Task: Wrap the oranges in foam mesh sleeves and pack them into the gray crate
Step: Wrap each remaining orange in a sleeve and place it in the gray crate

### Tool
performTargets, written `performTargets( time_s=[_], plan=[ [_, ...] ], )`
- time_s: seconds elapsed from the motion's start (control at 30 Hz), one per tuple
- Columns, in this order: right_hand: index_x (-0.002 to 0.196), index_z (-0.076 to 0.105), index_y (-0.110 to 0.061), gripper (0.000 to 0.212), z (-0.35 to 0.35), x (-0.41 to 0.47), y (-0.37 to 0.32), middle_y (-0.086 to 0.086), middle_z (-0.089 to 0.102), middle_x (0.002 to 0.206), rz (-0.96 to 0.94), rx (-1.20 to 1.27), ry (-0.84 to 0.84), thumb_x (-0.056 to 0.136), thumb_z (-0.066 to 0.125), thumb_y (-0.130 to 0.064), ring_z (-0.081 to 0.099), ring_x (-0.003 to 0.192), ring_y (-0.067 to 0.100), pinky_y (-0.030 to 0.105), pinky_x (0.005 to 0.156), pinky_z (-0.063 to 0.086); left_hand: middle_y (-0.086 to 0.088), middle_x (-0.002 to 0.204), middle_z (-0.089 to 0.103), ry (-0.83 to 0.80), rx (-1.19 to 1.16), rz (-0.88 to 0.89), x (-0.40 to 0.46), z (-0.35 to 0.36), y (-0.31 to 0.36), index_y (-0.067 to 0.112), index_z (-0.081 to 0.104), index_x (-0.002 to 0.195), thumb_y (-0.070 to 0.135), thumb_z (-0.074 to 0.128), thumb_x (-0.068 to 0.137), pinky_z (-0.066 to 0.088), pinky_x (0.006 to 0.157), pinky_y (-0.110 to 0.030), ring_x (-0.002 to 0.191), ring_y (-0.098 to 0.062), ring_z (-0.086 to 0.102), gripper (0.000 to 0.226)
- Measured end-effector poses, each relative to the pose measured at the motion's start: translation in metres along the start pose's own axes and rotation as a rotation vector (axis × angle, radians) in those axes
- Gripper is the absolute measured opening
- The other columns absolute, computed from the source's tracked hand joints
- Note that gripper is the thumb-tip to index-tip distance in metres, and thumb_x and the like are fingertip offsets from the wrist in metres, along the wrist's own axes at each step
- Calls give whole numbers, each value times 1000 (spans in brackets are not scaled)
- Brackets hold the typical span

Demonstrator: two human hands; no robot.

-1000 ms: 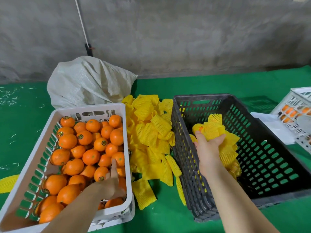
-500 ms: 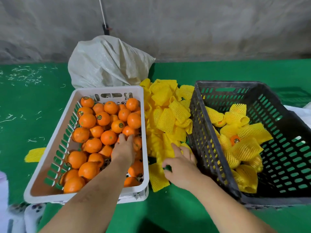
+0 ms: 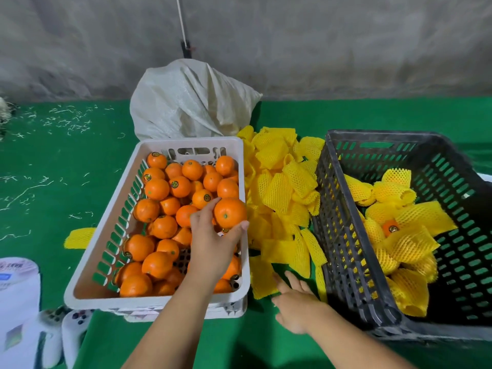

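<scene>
At the far left, a white paper roll (image 3: 18, 294) stands on the green mat (image 3: 66, 161). Next comes the white crate (image 3: 111, 209) full of bare oranges (image 3: 157, 187), with a white sack (image 3: 191, 102) behind it. Your left hand (image 3: 213, 241) grips one orange (image 3: 230, 213) above the crate's right rim, fingers curled round it. Beside it lies the pile of yellow foam sleeves (image 3: 279, 187). Your right hand (image 3: 295, 302) rests there with fingers spread flat, touching a sleeve (image 3: 262, 278) at the pile's near edge. At the right, the gray crate (image 3: 338, 235) holds several wrapped oranges (image 3: 394, 227).
</scene>
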State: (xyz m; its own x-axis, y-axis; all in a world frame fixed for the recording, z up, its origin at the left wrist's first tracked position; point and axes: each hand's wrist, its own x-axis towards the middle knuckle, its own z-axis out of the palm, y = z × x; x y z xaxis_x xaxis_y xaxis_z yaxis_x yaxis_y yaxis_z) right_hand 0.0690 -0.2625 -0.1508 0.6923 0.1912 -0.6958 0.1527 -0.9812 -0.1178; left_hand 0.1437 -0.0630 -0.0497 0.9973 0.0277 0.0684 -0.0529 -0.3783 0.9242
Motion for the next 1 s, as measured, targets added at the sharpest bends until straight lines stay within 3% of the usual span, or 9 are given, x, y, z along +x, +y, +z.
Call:
performTargets(
  time_s=[0.1, 0.2, 0.3, 0.4, 0.53, 0.67, 0.83, 0.93, 1.0],
  plan=[
    [160, 28, -20, 63, 6, 1, 0, -7, -4, 172, 26, 62, 91, 104, 46, -42, -9, 157, 28, 52, 126, 1, 8, 136, 38, -41, -96, -9, -20, 11, 14, 40, 43, 151, 59, 78, 77, 45, 88, -8, 118, 1, 49, 84],
    [153, 42, -25, 57, -2, -13, -3, -10, 28, 164, 55, 409, 401, 101, 56, -42, 26, 150, 26, 44, 123, 25, 11, 131, 39, -18, -143, 32, -44, 19, 19, 38, 43, 148, 50, 80, 80, 42, 84, 2, 118, 18, 45, 78],
    [103, 75, -24, 9, -22, -41, -2, -9, 71, 108, 25, 980, 861, 96, 69, -23, 66, 103, 21, 37, 92, 53, 15, 135, 41, 7, -210, 55, -60, 28, 26, 42, 48, 140, 53, 82, 82, 45, 90, -3, 119, 16, 50, 69],
    [93, 70, -25, 13, -52, -74, -1, -7, 73, 85, 17, 1410, 1087, 90, 76, -14, 70, 83, 9, 29, 75, 56, 9, 140, 55, -40, -399, -55, -74, 41, 39, 42, 55, 137, 65, 85, 73, 57, 91, -23, 117, -5, 66, 74],
    [112, 67, -26, 23, -82, -108, -4, 2, 75, 100, -152, 1694, 1022, 92, 75, -16, 70, 84, 12, 28, 75, 56, 1, 129, 72, -179, -680, -247, -85, 54, 59, 34, 61, 137, 76, 89, 59, 57, 95, -33, 115, -17, 71, 93],
    [100, 72, -21, 27, -87, -133, 2, 14, 74, 104, -314, 1908, 809, 86, 76, -43, 64, 83, 24, 40, 78, 54, -17, 130, 70, -339, -875, -276, -84, 55, 75, 10, 57, 142, 67, 90, 64, 58, 96, -41, 106, -31, 68, 102],
    [92, 70, -31, 34, -88, -148, 13, -1, 72, 96, -315, 1716, 874, 86, 64, -64, 66, 86, 18, 42, 74, 51, -15, 118, 70, -458, -997, -334, -95, 58, 91, 8, 53, 138, 65, 96, 50, 60, 76, -33, 88, -25, 68, 113],
    [102, 65, -43, 18, -84, -150, 20, -17, 70, 95, -220, 1248, 1080, 93, 55, -55, 66, 88, 2, 26, 75, 51, -18, 95, 67, -491, -1052, -331, -104, 57, 92, 8, 60, 127, 60, 100, 46, 56, 64, -33, 65, -24, 62, 104],
    [110, 64, -43, 13, -82, -151, 21, -20, 70, 101, -217, 1108, 1162, 98, 59, -42, 66, 97, 1, 26, 79, 55, -21, 85, 59, -498, -1060, -320, -109, 55, 91, 7, 70, 117, 58, 101, 46, 53, 58, -33, 55, -23, 57, 93]
  ],
)
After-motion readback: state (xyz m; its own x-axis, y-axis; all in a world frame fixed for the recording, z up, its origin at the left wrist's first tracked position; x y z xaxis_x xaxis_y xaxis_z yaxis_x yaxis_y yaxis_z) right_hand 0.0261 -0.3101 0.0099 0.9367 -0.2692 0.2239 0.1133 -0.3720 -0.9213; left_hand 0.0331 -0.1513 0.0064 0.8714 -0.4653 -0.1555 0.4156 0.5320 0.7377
